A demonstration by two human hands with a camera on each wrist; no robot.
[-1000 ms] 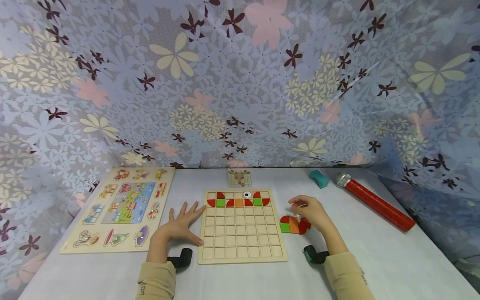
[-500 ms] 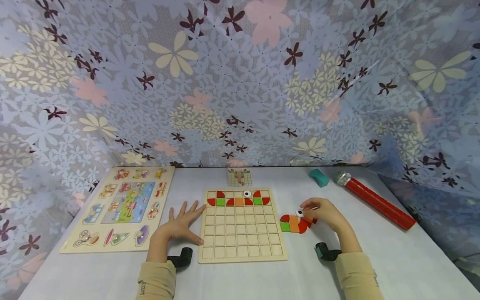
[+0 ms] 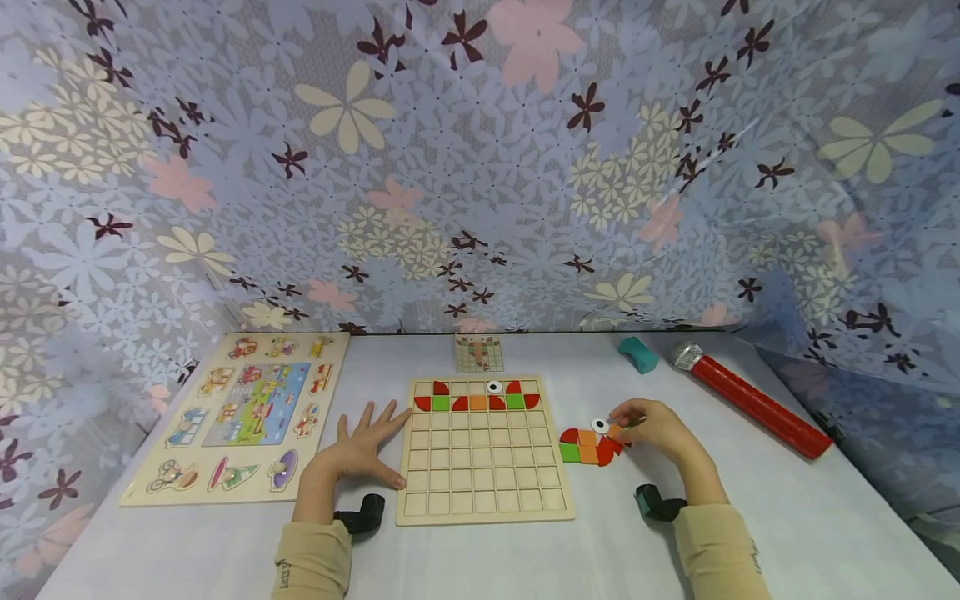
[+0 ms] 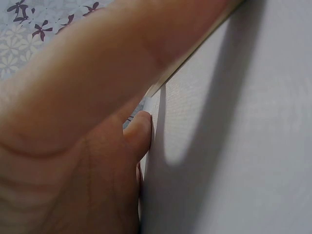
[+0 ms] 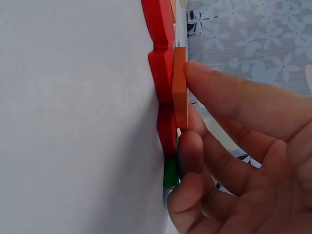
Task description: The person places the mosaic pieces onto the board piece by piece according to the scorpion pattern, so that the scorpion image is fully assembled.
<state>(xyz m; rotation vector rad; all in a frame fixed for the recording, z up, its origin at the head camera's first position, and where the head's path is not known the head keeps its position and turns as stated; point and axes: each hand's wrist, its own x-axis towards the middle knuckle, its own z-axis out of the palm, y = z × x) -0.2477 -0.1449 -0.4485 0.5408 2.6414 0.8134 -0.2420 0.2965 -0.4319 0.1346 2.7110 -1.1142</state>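
My left hand point(image 3: 360, 450) lies with spread fingers at the left edge of a wooden grid board point(image 3: 483, 483); thumb and index fingertips are right at its rim. In the left wrist view a finger point(image 4: 112, 53) fills much of the picture. Red, green and orange tiles and one eye tile point(image 3: 494, 387) fill part of the board's top two rows. Right of the board, my right hand point(image 3: 660, 429) pinches an orange square tile point(image 5: 180, 87) between thumb and fingers. Just under it are red tiles point(image 5: 161, 73) and a green tile point(image 5: 170, 171). Another eye tile point(image 3: 600, 426) lies beside the fingertips.
A small pattern card point(image 3: 480, 354) lies behind the board. At the left is a picture puzzle board point(image 3: 258, 408) with knobbed pieces. A teal block point(image 3: 638, 355) and a red microphone point(image 3: 750, 402) lie at the back right. A floral cloth point(image 3: 480, 167) hangs behind the table.
My right hand has shifted to the right and slightly nearer over the loose tiles. The loose eye tile and the orange tile at the fingers have come into sight. My left hand has stayed put.
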